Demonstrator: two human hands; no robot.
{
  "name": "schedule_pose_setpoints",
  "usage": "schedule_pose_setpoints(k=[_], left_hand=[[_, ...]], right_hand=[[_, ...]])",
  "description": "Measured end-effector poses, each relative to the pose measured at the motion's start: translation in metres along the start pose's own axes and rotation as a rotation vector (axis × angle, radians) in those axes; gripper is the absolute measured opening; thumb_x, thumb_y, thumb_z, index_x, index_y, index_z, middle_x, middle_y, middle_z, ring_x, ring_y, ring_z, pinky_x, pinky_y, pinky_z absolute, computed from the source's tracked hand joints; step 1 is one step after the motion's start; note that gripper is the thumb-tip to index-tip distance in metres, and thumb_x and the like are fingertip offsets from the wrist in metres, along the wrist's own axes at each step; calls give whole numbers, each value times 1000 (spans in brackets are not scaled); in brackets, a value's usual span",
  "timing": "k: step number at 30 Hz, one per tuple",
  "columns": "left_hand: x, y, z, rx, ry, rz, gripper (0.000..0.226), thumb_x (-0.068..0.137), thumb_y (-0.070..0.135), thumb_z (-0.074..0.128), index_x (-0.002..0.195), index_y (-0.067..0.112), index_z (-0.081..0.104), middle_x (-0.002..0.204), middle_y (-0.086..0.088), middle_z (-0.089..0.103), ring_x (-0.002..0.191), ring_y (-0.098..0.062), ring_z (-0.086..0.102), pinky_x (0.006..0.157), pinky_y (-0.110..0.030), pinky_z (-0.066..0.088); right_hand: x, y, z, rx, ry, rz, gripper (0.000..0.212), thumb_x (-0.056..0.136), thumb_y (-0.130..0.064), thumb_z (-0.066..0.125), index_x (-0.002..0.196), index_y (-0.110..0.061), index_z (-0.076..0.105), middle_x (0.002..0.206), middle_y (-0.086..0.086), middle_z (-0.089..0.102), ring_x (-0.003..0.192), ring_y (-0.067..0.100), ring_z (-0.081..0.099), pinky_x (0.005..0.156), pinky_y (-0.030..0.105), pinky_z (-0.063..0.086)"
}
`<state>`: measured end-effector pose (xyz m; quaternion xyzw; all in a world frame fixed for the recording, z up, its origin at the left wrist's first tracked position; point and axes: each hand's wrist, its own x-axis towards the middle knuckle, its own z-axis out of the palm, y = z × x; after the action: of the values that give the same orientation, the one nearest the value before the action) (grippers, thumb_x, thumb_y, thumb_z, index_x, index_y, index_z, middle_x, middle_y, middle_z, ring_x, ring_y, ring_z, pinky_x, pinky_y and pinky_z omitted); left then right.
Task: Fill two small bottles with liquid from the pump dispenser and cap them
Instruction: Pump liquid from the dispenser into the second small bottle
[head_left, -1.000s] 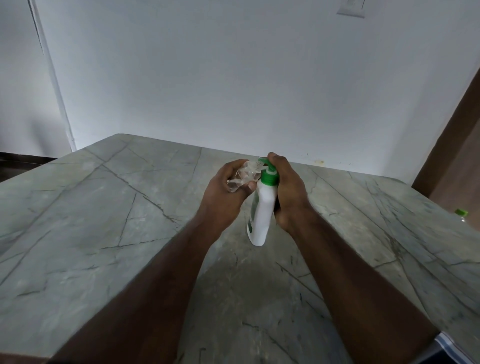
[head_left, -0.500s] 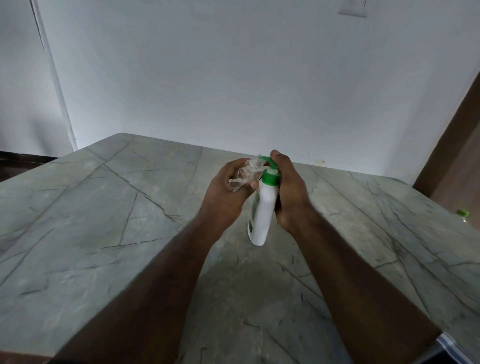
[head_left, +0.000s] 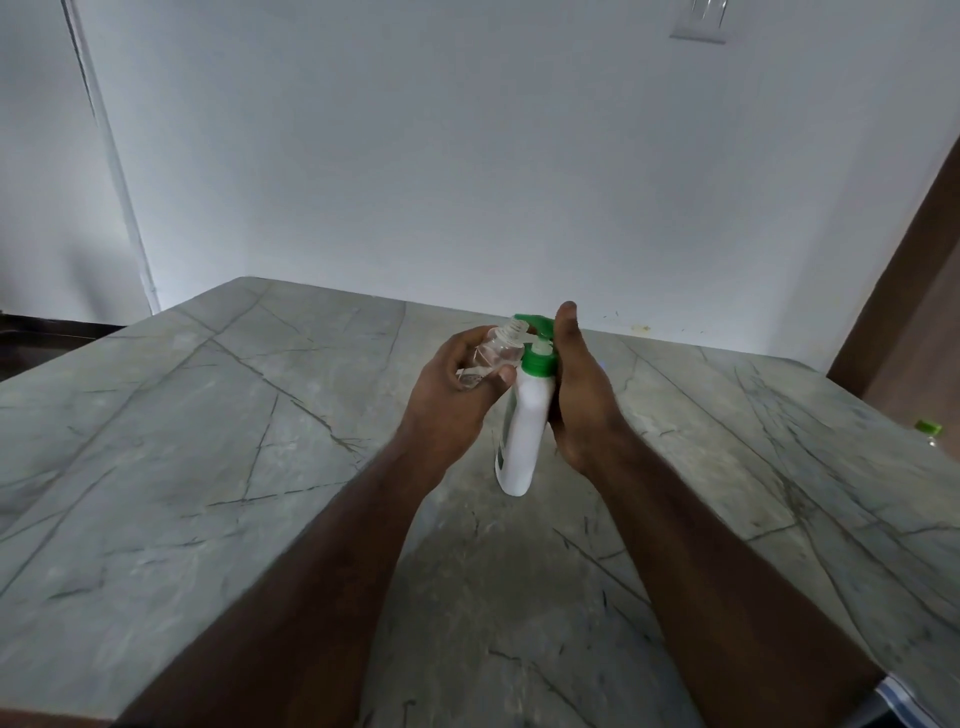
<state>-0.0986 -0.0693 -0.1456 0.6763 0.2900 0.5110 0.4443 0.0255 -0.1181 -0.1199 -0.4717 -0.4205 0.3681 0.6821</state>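
Left hand (head_left: 447, 387) grips a small clear bottle (head_left: 493, 353), fingers and thumb curled round its body, the threaded neck tilted up toward the green nozzle. Right hand (head_left: 576, 384) wraps the back of the white pump dispenser (head_left: 522, 431), thumb lying on the green pump head (head_left: 535, 325). The dispenser appears lifted clear of the grey stone table (head_left: 208, 467) — its base is tilted, not seated.

Step in hand, as judged: filling one bottle. Next move calls for keeping the neck right under the spout, then a firm thumb press.

Not resolved: whether liquid is in the bottle; whether the spout touches the neck; right fingers hidden behind the dispenser. No caps visible. A green-topped item (head_left: 928, 428) at the right edge is cut off — possibly the second bottle, cannot tell.
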Motion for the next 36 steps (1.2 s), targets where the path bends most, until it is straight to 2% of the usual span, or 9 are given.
schedule_pose_setpoints(k=[3, 5, 8, 12, 17, 22, 26, 29, 36], left_hand=[[-1, 2, 1, -20, -9, 6, 37, 95, 21, 69, 129, 28, 59, 113, 19, 68, 98, 8, 65, 85, -20, 56], [-2, 3, 1, -23, -21, 10, 37, 94, 22, 70, 130, 28, 59, 113, 18, 68, 99, 8, 65, 85, -19, 56], [-1, 3, 0, -22, -16, 14, 39, 95, 18, 68, 133, 25, 59, 114, 17, 68, 101, 7, 64, 84, -16, 55], [-2, 4, -1, -7, -15, 15, 36, 96, 19, 66, 130, 27, 59, 115, 17, 67, 104, 3, 64, 85, -16, 54], [-1, 5, -3, -5, -10, 15, 37, 96, 23, 66, 132, 29, 58, 112, 19, 66, 98, 11, 63, 75, -8, 51], [-2, 6, -2, 5, -22, -1, 39, 96, 26, 66, 134, 28, 58, 113, 20, 66, 99, 10, 63, 78, -13, 53], [-3, 6, -2, 0, -25, -12, 42, 97, 26, 66, 138, 27, 57, 122, 13, 66, 111, -5, 63, 93, -35, 58], [-4, 7, -2, -7, -28, -11, 42, 96, 24, 67, 137, 25, 58, 121, 11, 67, 113, -8, 64, 95, -41, 58], [-3, 8, -2, -4, -34, 31, 43, 95, 19, 67, 136, 27, 57, 115, 21, 65, 105, 8, 63, 83, -14, 55]], right_hand=[[1, 7, -9, -125, -70, -100, 72, 85, -66, 53, 140, -20, 50, 130, 4, 65, 118, 25, 64, 100, 41, 53], [1, 10, -18, -270, -151, -187, 80, 81, -44, 71, 149, -26, 33, 137, 1, 56, 119, 17, 61, 101, 38, 52], [0, 15, -28, -439, -304, -270, 113, 73, -3, 83, 157, -25, 10, 144, -3, 48, 124, 5, 57, 98, 22, 50], [2, 22, -30, -562, -327, -310, 129, 71, 1, 86, 157, -22, -7, 142, -23, 38, 125, -13, 48, 96, 7, 42], [2, 23, -28, -534, -283, -349, 124, 75, 3, 82, 157, -22, -8, 137, -26, 42, 123, -13, 50, 96, 7, 42], [3, 17, -31, -581, -223, -404, 132, 67, -18, 92, 157, -36, -3, 145, -9, 47, 134, 8, 49, 110, 35, 45], [3, 13, -32, -649, -181, -488, 112, 65, -18, 93, 150, -37, 22, 135, -20, 48, 126, 3, 52, 101, 24, 50], [3, 12, -33, -660, -171, -516, 97, 67, -17, 92, 142, -35, 34, 133, -16, 51, 119, 6, 57, 96, 23, 52], [1, 14, -29, -608, -171, -512, 91, 67, 0, 88, 140, -20, 36, 120, -37, 54, 111, 1, 62, 89, 16, 50]])
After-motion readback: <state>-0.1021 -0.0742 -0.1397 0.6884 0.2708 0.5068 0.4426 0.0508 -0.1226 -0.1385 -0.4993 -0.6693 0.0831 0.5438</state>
